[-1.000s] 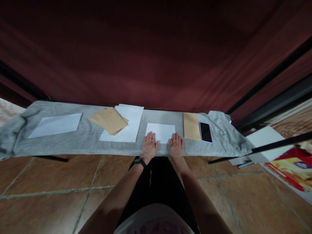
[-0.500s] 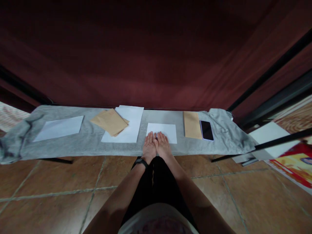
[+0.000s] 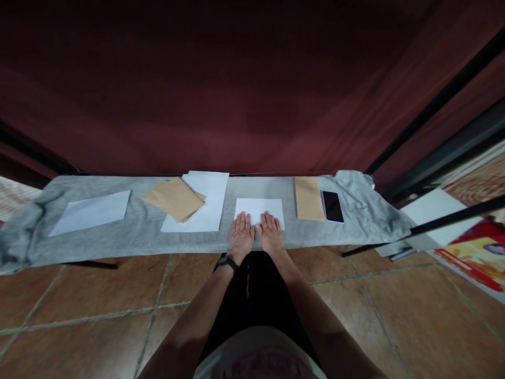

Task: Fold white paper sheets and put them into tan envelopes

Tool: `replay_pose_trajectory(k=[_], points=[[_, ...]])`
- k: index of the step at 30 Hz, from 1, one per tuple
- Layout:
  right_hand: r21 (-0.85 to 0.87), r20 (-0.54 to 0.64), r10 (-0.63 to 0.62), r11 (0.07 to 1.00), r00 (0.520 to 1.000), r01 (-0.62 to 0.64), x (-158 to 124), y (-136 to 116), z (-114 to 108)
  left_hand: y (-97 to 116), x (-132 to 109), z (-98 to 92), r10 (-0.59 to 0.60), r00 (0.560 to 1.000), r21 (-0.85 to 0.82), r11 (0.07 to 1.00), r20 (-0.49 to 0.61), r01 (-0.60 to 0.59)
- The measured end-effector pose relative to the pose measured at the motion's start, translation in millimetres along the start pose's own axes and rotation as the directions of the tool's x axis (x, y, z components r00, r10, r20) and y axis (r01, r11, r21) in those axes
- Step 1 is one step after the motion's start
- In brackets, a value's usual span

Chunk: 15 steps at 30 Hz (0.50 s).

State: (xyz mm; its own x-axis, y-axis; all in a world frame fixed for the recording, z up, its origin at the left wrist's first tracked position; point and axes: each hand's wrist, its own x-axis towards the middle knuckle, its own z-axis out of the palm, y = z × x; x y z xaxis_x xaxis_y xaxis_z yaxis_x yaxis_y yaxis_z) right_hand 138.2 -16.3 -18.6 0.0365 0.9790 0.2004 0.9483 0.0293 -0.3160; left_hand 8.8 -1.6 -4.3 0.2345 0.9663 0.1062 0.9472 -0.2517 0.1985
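Probably, the small white paper (image 3: 259,206) is already folded; it lies flat, left of the phone (image 3: 333,206). My left hand (image 3: 241,236) and right hand (image 3: 270,235), spread and grasping nothing, rest over its near edge. The brown envelope (image 3: 309,199) just beside the phone lies untouched.

White paper (image 3: 259,206), tan envelopes (image 3: 175,199), mottled grey cloth (image 3: 197,241), lilac-edged black phone (image 3: 333,206), deep red backdrop (image 3: 221,116), brown floor tiles (image 3: 410,310)

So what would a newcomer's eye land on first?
Probably the bare left hand and bare right hand, palms down across the near edge of the small white rectangular paper. Next, the overlapping tan paper envelopes, partly on larger white paper to the left, and the dark-screened rectangular phone at the right.
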Motion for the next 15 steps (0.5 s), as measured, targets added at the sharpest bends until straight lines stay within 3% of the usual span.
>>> replay_pose_trajectory(k=[15], points=[[-0.086, -0.161, 0.097, 0.990, 0.982, -0.112, -7, 31, 2, -10, -9, 5.3, -0.145, 0.984, -0.009, 0.989, -0.104, 0.145]])
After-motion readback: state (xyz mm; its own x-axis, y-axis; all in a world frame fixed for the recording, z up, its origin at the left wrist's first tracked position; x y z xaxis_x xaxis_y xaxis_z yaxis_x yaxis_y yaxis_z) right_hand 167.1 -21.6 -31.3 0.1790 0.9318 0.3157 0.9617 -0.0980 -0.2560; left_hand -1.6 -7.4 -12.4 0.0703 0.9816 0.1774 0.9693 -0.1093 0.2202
